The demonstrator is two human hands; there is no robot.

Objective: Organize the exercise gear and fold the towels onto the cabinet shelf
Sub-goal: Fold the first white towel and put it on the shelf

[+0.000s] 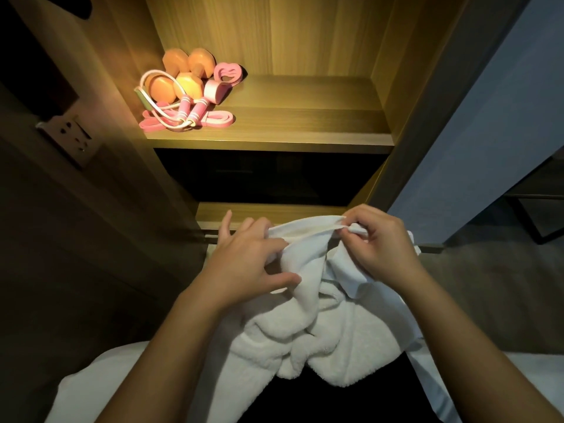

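Observation:
A white towel [317, 325] hangs bunched in front of me, below the cabinet. My left hand [247, 264] grips its upper left edge, thumb and fingers curled into the cloth. My right hand [378, 245] pinches the hem at the upper right. The lit wooden shelf [305, 126] carries the exercise gear at its left end: orange dumbbells [180, 74], a pink skipping rope [189, 112], a pink resistance band [213, 119] and a pink heart-shaped piece [228, 73]. The shelf's right half is bare wood.
A dark compartment [268, 178] lies under the lit shelf, with a lower wooden ledge [274, 213] just beyond my hands. A wall socket [71, 134] sits on the left panel. White bedding [100, 389] spreads at the bottom. Grey wall stands right.

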